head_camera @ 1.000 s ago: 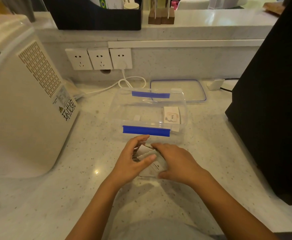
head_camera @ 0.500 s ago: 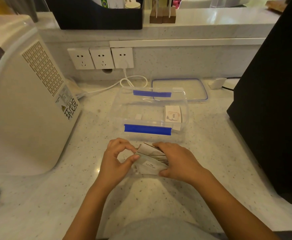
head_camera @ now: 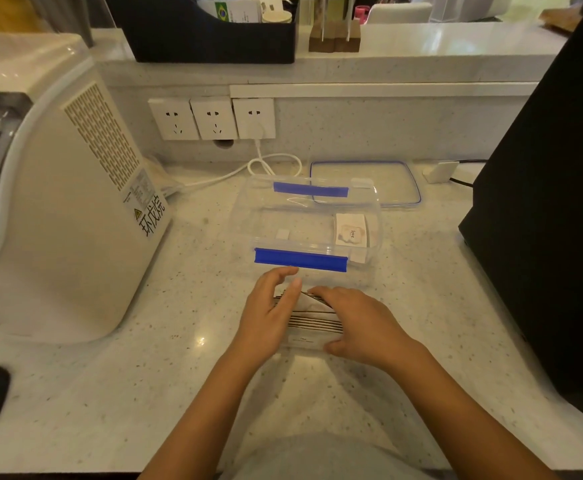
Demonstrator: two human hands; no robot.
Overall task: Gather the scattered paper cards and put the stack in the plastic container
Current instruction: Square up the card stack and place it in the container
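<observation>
A loose pile of paper cards (head_camera: 312, 320) with dark stripes lies on the counter just in front of the clear plastic container (head_camera: 374, 237). My left hand (head_camera: 269, 315) presses against the pile's left edge with fingers straight. My right hand (head_camera: 359, 323) lies flat over its right side, thumb at the front edge. The container has blue clips on its near and far rims and holds one white card (head_camera: 351, 229) printed "love" at its right end.
The container's clear lid (head_camera: 366, 183) with a blue rim lies behind it. A big white appliance (head_camera: 58, 202) fills the left, a tall black box (head_camera: 553, 220) the right. Wall sockets (head_camera: 213, 118) and a white cable (head_camera: 265, 168) sit at the back.
My left hand has opened from a pinch and moved in flat against the cards' left edge. The pile sits squarer between both hands.
</observation>
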